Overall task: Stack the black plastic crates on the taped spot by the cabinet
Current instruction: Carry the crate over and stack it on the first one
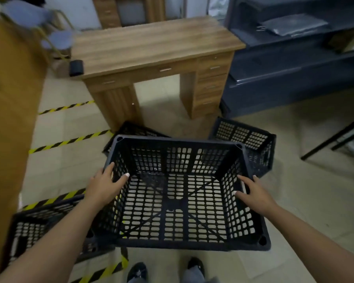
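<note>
A black perforated plastic crate (178, 201) is held open side up in front of me. My left hand (104, 185) grips its left wall, thumb inside. My right hand (253, 193) grips the right wall, fingers over the rim. Another black crate (39, 227) sits at lower left inside the yellow-black floor tape (53, 201), beside the brown cabinet (10, 119). Two more crates lie on the floor behind: one (135, 129) at the desk's foot, one (247, 144) to the right, standing on its side.
A wooden desk (151, 48) stands ahead with a small black object (76, 67) at its left corner. Dark grey shelving (294, 58) fills the right. Black table legs (333, 137) cross the far right. More striped tape (70, 141) runs on the tiled floor. My shoes (166, 270) show below.
</note>
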A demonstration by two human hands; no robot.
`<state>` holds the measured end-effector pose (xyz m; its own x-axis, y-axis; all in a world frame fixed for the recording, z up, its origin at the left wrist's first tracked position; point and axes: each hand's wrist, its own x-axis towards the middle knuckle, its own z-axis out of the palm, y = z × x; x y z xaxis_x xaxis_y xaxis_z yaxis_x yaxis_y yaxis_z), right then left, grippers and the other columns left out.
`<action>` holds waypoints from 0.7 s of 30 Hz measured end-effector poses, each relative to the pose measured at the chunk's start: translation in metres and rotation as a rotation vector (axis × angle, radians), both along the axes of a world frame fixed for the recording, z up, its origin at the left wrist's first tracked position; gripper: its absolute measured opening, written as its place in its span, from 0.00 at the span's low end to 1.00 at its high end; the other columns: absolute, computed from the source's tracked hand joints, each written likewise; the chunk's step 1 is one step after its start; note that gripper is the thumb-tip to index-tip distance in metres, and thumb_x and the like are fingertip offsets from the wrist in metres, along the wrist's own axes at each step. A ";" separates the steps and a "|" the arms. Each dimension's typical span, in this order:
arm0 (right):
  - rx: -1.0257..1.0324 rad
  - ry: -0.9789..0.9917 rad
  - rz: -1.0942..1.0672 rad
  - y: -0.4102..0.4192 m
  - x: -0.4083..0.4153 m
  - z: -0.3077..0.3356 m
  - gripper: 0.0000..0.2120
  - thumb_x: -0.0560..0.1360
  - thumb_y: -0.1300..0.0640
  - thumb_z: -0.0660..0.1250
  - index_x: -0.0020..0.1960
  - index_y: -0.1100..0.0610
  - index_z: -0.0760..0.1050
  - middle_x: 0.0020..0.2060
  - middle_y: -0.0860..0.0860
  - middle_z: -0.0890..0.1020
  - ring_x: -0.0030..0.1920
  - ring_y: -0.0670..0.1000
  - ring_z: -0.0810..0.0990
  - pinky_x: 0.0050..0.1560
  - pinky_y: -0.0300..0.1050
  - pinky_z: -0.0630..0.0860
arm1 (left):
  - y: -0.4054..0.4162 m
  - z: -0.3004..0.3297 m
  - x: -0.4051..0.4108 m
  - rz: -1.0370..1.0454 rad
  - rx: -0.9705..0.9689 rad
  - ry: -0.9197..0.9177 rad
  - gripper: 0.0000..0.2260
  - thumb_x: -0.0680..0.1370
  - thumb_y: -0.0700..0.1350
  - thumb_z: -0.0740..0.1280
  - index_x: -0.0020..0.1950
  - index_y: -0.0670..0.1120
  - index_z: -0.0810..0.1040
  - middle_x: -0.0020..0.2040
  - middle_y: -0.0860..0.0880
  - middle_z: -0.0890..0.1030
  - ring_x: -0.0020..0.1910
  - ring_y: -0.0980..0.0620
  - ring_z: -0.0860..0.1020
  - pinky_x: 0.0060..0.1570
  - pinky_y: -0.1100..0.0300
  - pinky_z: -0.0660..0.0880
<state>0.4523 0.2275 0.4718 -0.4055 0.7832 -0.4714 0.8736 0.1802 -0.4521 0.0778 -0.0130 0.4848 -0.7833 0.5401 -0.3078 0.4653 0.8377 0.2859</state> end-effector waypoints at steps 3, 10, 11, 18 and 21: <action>0.009 0.000 0.061 -0.025 -0.045 0.006 0.33 0.74 0.44 0.68 0.75 0.44 0.58 0.78 0.58 0.52 0.76 0.57 0.55 0.70 0.52 0.62 | -0.051 0.004 -0.025 0.060 0.018 0.020 0.36 0.74 0.69 0.58 0.77 0.51 0.59 0.72 0.41 0.67 0.69 0.38 0.66 0.65 0.45 0.67; -0.045 0.063 0.126 -0.097 -0.144 0.009 0.35 0.73 0.47 0.69 0.76 0.48 0.58 0.74 0.57 0.63 0.72 0.57 0.64 0.70 0.54 0.65 | -0.167 0.006 -0.098 0.166 0.080 -0.115 0.38 0.73 0.69 0.60 0.77 0.50 0.59 0.73 0.43 0.66 0.69 0.40 0.68 0.64 0.45 0.70; -0.055 0.084 0.114 -0.109 -0.157 0.008 0.36 0.73 0.49 0.70 0.76 0.50 0.58 0.74 0.57 0.64 0.71 0.57 0.65 0.69 0.55 0.66 | -0.184 0.004 -0.108 0.169 0.083 -0.128 0.38 0.73 0.68 0.61 0.77 0.51 0.58 0.74 0.43 0.65 0.70 0.40 0.67 0.65 0.45 0.70; -0.145 0.110 0.082 -0.195 -0.237 -0.011 0.39 0.71 0.51 0.73 0.76 0.52 0.57 0.74 0.56 0.64 0.72 0.56 0.65 0.70 0.53 0.63 | -0.292 -0.014 -0.166 0.163 -0.009 -0.116 0.39 0.71 0.73 0.56 0.77 0.55 0.57 0.76 0.43 0.60 0.73 0.36 0.61 0.68 0.40 0.65; -0.133 0.068 0.172 -0.223 -0.272 -0.020 0.40 0.71 0.49 0.73 0.76 0.51 0.57 0.73 0.57 0.64 0.72 0.57 0.64 0.70 0.54 0.62 | -0.335 -0.020 -0.187 0.212 -0.011 -0.173 0.41 0.68 0.74 0.55 0.77 0.56 0.57 0.76 0.43 0.60 0.73 0.36 0.61 0.66 0.39 0.66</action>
<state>0.1807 0.0049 0.4519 -0.5617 0.6326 -0.5332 0.8021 0.2583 -0.5385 -0.1091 -0.3477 0.4647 -0.8140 0.3653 -0.4516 0.2242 0.9148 0.3360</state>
